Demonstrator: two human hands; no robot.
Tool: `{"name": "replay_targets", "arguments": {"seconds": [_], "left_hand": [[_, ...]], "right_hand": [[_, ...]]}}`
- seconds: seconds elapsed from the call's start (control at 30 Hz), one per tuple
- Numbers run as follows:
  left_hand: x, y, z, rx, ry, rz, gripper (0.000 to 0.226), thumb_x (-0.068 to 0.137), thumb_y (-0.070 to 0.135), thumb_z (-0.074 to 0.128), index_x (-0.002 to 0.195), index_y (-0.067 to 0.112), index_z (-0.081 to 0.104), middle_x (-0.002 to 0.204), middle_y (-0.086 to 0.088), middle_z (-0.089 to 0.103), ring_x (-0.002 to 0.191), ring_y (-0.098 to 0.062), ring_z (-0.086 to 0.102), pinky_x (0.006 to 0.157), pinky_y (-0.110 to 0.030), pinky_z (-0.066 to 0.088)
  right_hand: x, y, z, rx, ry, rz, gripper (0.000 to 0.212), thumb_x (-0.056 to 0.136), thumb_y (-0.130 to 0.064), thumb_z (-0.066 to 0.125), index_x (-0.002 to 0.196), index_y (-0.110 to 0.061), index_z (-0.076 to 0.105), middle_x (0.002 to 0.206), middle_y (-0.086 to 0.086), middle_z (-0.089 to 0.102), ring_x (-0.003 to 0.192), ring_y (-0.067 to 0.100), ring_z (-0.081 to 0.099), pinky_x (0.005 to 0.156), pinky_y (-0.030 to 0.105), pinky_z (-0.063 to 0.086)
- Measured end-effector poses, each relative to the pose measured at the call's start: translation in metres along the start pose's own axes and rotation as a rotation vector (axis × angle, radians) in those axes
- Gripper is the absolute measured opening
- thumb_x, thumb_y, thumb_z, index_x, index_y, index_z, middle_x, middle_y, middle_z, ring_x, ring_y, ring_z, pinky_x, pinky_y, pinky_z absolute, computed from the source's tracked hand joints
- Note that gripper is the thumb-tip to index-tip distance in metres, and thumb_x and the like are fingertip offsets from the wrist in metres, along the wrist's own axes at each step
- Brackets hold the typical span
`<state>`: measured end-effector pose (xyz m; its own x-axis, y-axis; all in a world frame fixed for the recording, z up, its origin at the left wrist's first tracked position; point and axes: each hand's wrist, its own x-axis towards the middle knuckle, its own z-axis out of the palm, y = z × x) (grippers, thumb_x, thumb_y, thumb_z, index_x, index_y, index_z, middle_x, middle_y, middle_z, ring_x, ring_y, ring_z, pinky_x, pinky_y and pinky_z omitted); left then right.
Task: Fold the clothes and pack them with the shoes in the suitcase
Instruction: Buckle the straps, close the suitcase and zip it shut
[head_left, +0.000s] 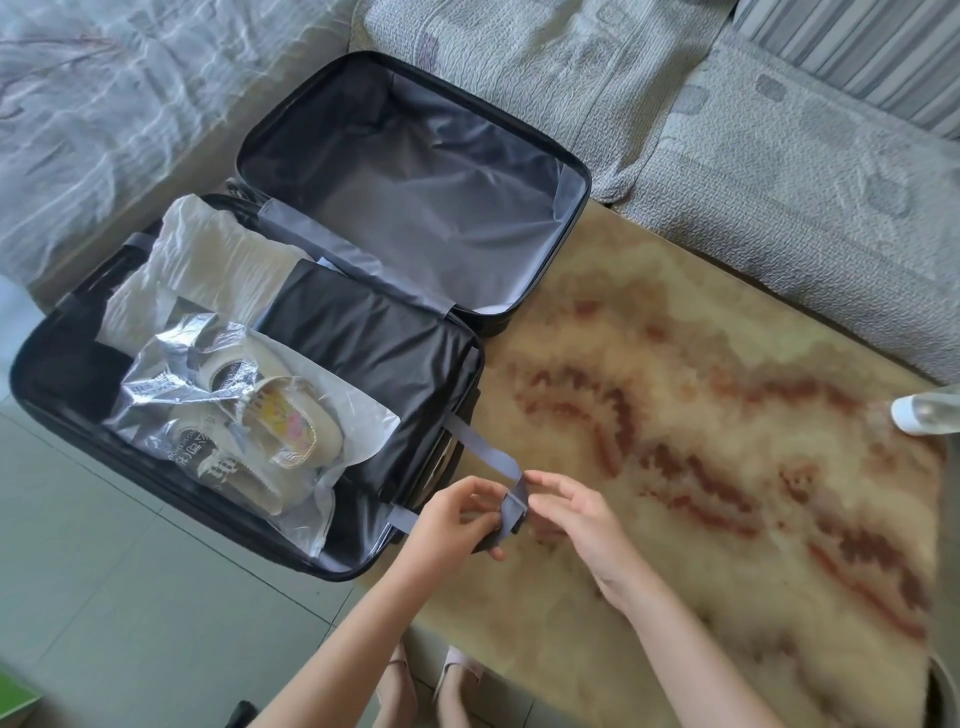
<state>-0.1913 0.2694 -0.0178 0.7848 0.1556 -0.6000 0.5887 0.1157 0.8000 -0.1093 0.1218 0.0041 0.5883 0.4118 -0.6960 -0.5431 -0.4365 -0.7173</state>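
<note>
A black suitcase lies open on the left, its lid tilted back and holding nothing. Inside the near half lie a folded cream garment, a folded black garment and a pair of beige shoes in a clear plastic bag. A grey packing strap runs out over the suitcase's right edge. My left hand pinches the strap's buckle end. My right hand touches the same strap end from the right, fingers loosely curved.
The suitcase sits partly on a marble-patterned table. A grey sofa lines the back and right. A clear bottle stands at the table's right edge. Pale floor tiles lie lower left, and my feet show below the table.
</note>
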Motion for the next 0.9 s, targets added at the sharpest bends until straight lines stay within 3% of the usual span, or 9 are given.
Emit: {"name": "replay_targets", "arguments": {"seconds": [0.13, 0.23, 0.4, 0.53, 0.7, 0.8, 0.9], "left_hand": [[0.001, 0.003, 0.003, -0.020, 0.042, -0.039, 0.018, 0.088, -0.008, 0.050, 0.095, 0.008, 0.053, 0.072, -0.007, 0.067, 0.041, -0.016, 0.055, 0.049, -0.026, 0.048], [-0.001, 0.006, 0.000, -0.032, 0.055, -0.059, 0.018, 0.089, -0.005, 0.053, 0.093, 0.012, 0.047, 0.067, -0.006, 0.067, 0.041, -0.018, 0.057, 0.050, -0.024, 0.047], [-0.010, 0.010, -0.005, -0.017, 0.021, -0.041, 0.018, 0.090, -0.006, 0.052, 0.096, 0.010, 0.046, 0.058, 0.002, 0.066, 0.044, -0.015, 0.063, 0.050, -0.015, 0.044], [-0.013, 0.009, -0.004, 0.012, -0.017, -0.035, 0.017, 0.089, -0.006, 0.052, 0.096, 0.009, 0.046, 0.061, 0.002, 0.069, 0.046, -0.014, 0.063, 0.053, -0.016, 0.045], [-0.015, 0.008, -0.005, -0.034, -0.003, 0.004, 0.012, 0.095, 0.001, 0.051, 0.090, 0.012, 0.053, 0.090, -0.013, 0.072, 0.048, -0.020, 0.064, 0.058, -0.024, 0.051], [-0.018, 0.010, -0.006, -0.112, 0.050, 0.012, 0.014, 0.099, 0.009, 0.046, 0.103, 0.009, 0.060, 0.086, -0.006, 0.070, 0.052, -0.019, 0.065, 0.058, -0.024, 0.053], [-0.019, 0.014, -0.005, -0.122, 0.069, 0.051, 0.016, 0.098, 0.015, 0.048, 0.102, 0.015, 0.064, 0.085, -0.002, 0.070, 0.060, -0.018, 0.066, 0.065, -0.026, 0.054]], "right_hand": [[-0.011, 0.009, 0.006, 0.169, -0.009, -0.057, 0.036, 0.090, 0.000, 0.057, 0.122, -0.016, 0.058, 0.109, 0.004, 0.072, 0.102, 0.008, 0.066, 0.079, 0.015, 0.048], [-0.018, 0.013, 0.008, 0.228, 0.022, -0.089, 0.040, 0.086, 0.003, 0.063, 0.121, -0.016, 0.058, 0.114, 0.002, 0.070, 0.108, 0.009, 0.064, 0.081, 0.015, 0.049], [-0.024, 0.019, 0.016, 0.068, 0.103, -0.135, 0.040, 0.066, -0.029, 0.084, 0.102, -0.018, 0.068, 0.107, -0.008, 0.072, 0.109, 0.008, 0.061, 0.102, 0.027, 0.040], [-0.019, 0.024, 0.026, -0.015, 0.174, -0.203, 0.017, 0.078, -0.015, 0.075, 0.095, -0.019, 0.073, 0.099, -0.009, 0.074, 0.102, 0.006, 0.065, 0.098, 0.027, 0.042], [-0.020, 0.021, 0.025, 0.165, 0.293, -0.234, 0.010, 0.090, 0.000, 0.060, 0.096, 0.000, 0.067, 0.087, 0.007, 0.073, 0.074, 0.003, 0.065, 0.069, 0.013, 0.047], [-0.022, 0.024, 0.022, 0.196, 0.313, -0.227, 0.005, 0.089, -0.002, 0.061, 0.092, -0.002, 0.065, 0.086, 0.007, 0.070, 0.076, 0.006, 0.062, 0.070, 0.013, 0.047], [-0.024, 0.023, 0.020, 0.234, 0.334, -0.220, 0.005, 0.089, -0.001, 0.061, 0.093, 0.000, 0.064, 0.087, 0.010, 0.071, 0.079, 0.010, 0.064, 0.073, 0.015, 0.049]]}}
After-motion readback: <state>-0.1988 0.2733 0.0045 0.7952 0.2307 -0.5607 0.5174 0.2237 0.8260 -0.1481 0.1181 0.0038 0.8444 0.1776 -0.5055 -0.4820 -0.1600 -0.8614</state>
